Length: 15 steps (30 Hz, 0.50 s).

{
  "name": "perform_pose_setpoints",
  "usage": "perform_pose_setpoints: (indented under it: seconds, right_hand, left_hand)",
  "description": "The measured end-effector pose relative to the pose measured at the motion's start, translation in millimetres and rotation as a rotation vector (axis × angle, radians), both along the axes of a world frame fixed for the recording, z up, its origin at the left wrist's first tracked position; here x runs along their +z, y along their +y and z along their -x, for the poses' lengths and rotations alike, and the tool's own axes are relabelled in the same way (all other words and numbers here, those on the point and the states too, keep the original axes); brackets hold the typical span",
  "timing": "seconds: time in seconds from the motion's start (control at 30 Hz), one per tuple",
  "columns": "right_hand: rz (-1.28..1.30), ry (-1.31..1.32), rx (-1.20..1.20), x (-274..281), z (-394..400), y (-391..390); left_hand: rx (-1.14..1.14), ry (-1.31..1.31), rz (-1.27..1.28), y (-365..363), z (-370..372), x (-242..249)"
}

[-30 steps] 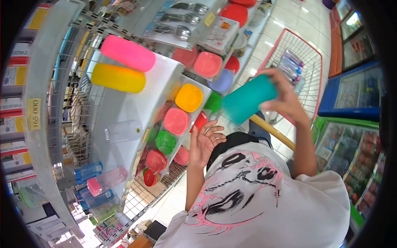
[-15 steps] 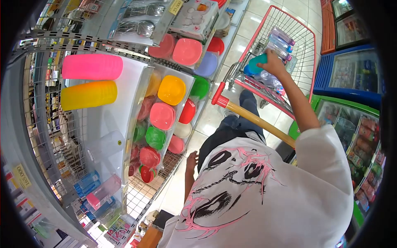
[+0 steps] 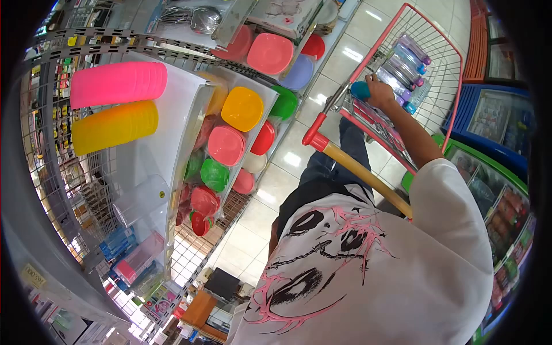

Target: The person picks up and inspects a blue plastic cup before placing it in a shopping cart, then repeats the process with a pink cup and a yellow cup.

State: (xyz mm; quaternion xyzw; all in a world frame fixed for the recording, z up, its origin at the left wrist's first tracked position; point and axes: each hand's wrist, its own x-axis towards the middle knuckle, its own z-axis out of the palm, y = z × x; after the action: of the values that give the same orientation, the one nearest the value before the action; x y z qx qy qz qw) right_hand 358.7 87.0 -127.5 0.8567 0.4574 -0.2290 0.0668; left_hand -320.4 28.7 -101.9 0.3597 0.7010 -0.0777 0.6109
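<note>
My right hand point(image 3: 379, 93) reaches down into the near end of the shopping cart point(image 3: 430, 18). Its fingers curl over a teal, rounded, cup-like item point(image 3: 360, 90), which the hand partly covers. Beside it in the cart lie several clear bottles point(image 3: 402, 68) with purple and blue caps. A sliver of my left forearm shows beside my hip; the left hand itself is hidden.
The cart's wooden handle point(image 3: 365, 175) crosses in front of my waist. On the left, shelves hold pink cups point(image 3: 118, 84), yellow cups point(image 3: 115, 126), a clear jug point(image 3: 141, 200) and stacked colourful bowls point(image 3: 242, 109). Drink coolers point(image 3: 500, 129) line the right side.
My right hand and the teal item sit lower in the cart, less of the item showing. My left hand has gone out of sight. The view has shifted slightly.
</note>
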Motion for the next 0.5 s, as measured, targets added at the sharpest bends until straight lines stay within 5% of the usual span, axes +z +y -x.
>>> perform_pose_setpoints:
  seconds: [0.4, 0.5]
  right_hand:
    - [0.009, 0.021, -0.021, -38, 0, 6]
    - [0.018, 0.05, -0.057, -38, 0, 4]
  left_hand:
    - [-0.009, 0.01, -0.085, -33, -8, -19]
    - [0.032, -0.018, -0.182, -33, -11, -59]
